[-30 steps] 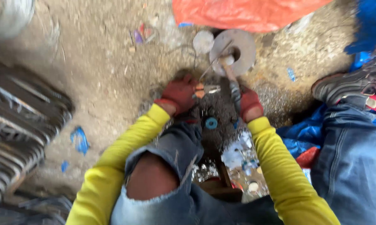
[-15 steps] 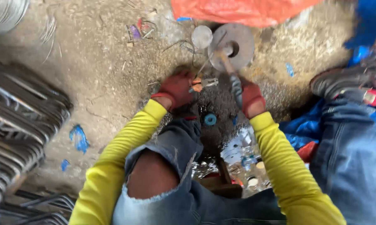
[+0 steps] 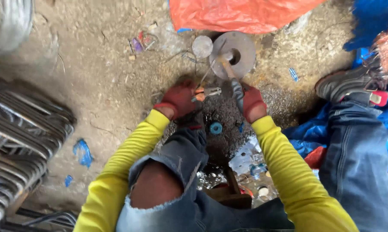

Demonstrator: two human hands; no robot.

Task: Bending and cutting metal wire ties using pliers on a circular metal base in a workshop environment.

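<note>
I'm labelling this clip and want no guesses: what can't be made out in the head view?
- Small metal piece at the left hand: too small to identify.
- Right hand grip on the hammer handle: fingers hidden under the glove.
- Bent metal rods: cut off by the left edge.
- Items under the torn jeans knee: hidden.

- My left hand (image 3: 179, 99) and right hand (image 3: 253, 103) wear red knit cloth gloves, matt.
- The hammer (image 3: 229, 71) has a worn wooden handle.
- The far disc (image 3: 233, 55) is dull grey metal.
- The ground (image 3: 99, 81) is rough, dusty dirt.
- My jeans (image 3: 189, 159) are frayed denim.
</note>
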